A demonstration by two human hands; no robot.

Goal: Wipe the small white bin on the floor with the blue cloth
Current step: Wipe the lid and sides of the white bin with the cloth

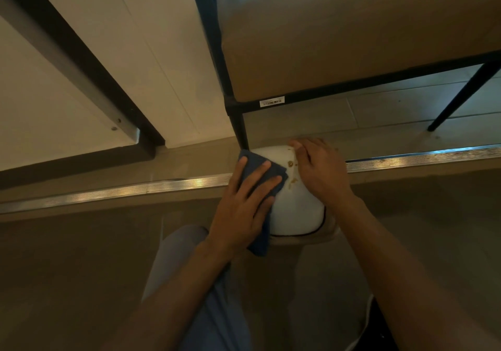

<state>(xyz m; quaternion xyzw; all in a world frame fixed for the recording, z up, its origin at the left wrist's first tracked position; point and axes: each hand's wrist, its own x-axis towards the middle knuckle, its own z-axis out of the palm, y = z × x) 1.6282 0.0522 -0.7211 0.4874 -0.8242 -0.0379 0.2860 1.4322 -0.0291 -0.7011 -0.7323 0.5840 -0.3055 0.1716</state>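
Observation:
The small white bin [296, 212] sits on the floor, seen from above, with brown smears [292, 181] on its surface. My left hand [246, 204] lies flat with fingers spread, pressing the folded blue cloth [271, 173] against the bin's left side. A tail of the cloth hangs below my palm. My right hand [320, 171] rests on the bin's right and far side, holding it steady. Part of the bin is hidden under both hands.
A metal floor strip [135, 190] runs across under the bin. A black chair leg [240, 131] stands right behind the bin, with the chair's seat [352, 38] above and another leg [461, 98] at right. A dark-framed white panel [81, 65] fills the left. My knee [179, 245] is below.

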